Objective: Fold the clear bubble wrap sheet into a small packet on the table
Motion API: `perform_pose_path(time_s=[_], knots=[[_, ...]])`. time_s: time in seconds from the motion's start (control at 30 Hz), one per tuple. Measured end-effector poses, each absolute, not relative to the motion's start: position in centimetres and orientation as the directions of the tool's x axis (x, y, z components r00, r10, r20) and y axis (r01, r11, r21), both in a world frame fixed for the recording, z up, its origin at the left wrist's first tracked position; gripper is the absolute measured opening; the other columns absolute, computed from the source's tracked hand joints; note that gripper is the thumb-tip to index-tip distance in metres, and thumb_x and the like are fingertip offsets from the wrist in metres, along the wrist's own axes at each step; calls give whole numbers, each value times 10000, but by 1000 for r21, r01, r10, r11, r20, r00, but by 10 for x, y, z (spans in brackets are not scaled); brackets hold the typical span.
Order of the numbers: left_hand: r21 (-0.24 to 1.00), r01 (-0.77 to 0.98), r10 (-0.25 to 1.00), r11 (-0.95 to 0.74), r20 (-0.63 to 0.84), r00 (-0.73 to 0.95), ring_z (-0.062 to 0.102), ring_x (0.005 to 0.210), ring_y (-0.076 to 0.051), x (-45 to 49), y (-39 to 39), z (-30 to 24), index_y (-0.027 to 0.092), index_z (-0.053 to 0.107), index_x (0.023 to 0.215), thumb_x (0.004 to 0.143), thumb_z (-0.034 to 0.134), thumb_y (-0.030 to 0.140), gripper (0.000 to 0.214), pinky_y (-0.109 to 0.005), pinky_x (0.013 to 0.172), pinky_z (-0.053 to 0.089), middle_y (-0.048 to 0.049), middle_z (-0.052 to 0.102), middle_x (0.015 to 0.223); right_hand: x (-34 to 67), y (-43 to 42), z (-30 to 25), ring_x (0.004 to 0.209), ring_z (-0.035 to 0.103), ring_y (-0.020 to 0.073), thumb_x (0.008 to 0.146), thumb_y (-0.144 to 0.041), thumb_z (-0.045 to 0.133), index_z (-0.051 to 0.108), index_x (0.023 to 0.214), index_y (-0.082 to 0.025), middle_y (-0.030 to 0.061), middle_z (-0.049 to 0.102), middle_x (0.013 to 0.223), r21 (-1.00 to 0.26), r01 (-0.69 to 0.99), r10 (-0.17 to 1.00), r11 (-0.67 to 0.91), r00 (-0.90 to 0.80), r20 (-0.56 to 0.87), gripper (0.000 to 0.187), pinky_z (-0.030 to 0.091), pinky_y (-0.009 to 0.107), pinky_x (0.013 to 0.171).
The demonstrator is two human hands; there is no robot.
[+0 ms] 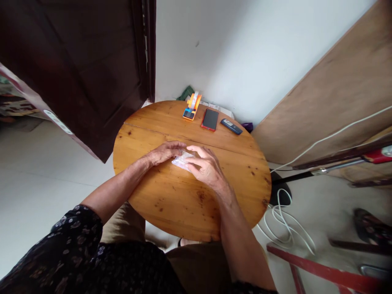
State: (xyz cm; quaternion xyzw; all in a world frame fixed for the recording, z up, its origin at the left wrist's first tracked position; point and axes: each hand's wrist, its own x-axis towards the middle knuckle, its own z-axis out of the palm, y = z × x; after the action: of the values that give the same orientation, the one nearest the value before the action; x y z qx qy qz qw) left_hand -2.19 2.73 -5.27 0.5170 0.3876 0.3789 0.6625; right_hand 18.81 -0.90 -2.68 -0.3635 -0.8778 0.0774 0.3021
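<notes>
A small, clear, whitish plastic packet (182, 160) lies low over the round wooden table (171, 192), between my two hands. From the left, my left hand (167, 153) reaches it, thumb and fingers closed at its upper left edge. On the other side my right hand (206, 165) grips the packet's right edge between thumb and a finger, while another finger arches above it. What is inside the packet is too small to make out, and the fingers cover part of it.
Toward the table's far edge stand an orange tape dispenser (192, 105), a phone with a red edge (210, 119) and a dark handset (231, 126). A dark door (101, 69) is at left. White cable (281, 220) coils on the floor near a red frame (321, 267).
</notes>
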Motion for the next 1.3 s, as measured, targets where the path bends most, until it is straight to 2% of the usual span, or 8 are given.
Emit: perform_pose_path(time_s=[0.3,0.43,0.57,0.67,0.77,0.83,1.07,1.3], knots=[[986,-77,896,146,-99,433,604,794,-136,-21,27,-52,141,693,1105,699,692,226,416,-280,787,461,-22,707,933,184,-8,-29,1146,668,256,856,-274,659,803,817,-278,65,706,1249,-493,485,691,723,-506,516,149,512,462,1023],[985,-83,904,148,-101,415,605,813,-138,-19,27,-53,141,683,1132,706,687,210,432,-295,824,461,-36,705,968,190,-8,-22,1174,652,262,859,-279,642,785,865,-263,79,688,1280,-622,441,762,647,-413,499,144,508,468,1038],[984,-66,910,163,-124,396,615,834,-145,-18,26,-52,137,681,1157,720,700,197,442,-304,837,473,-56,712,1027,199,-5,-17,1175,646,259,851,-309,655,756,915,-252,89,673,1290,-672,452,809,587,-368,459,132,483,472,1064],[988,-50,914,144,-113,389,617,834,-141,-18,24,-51,138,684,1157,743,691,191,418,-292,830,478,-52,715,1014,203,-4,-18,1261,602,274,802,-319,709,720,1065,-252,94,614,1392,-697,467,833,544,-399,383,273,450,478,1099],[992,-40,917,124,-99,386,609,803,-128,-18,23,-50,143,685,1151,754,673,181,400,-274,798,476,-37,712,977,202,-4,-21,1327,555,296,748,-339,770,622,1294,-264,103,572,1455,-701,512,852,496,-442,280,571,440,484,1107],[993,-31,917,114,-93,387,609,798,-129,-18,23,-50,143,685,1158,755,670,180,405,-270,784,475,-35,712,967,200,-5,-23,1296,577,298,740,-338,778,563,1379,-265,106,599,1422,-687,551,861,474,-451,233,679,452,482,1093],[995,3,922,98,-92,377,620,799,-133,-19,22,-49,126,684,1169,775,659,177,398,-274,793,483,-43,722,978,196,-5,-24,1076,673,285,764,-341,760,632,1309,-258,76,719,1153,-637,588,860,499,-427,279,566,504,463,1018],[996,2,929,91,-86,361,614,786,-131,-19,24,-52,146,692,1119,750,684,190,371,-270,763,473,-30,712,948,197,-5,-26,1135,656,289,772,-320,756,636,1291,-254,85,706,1223,-615,609,860,501,-429,276,537,486,472,1043]])
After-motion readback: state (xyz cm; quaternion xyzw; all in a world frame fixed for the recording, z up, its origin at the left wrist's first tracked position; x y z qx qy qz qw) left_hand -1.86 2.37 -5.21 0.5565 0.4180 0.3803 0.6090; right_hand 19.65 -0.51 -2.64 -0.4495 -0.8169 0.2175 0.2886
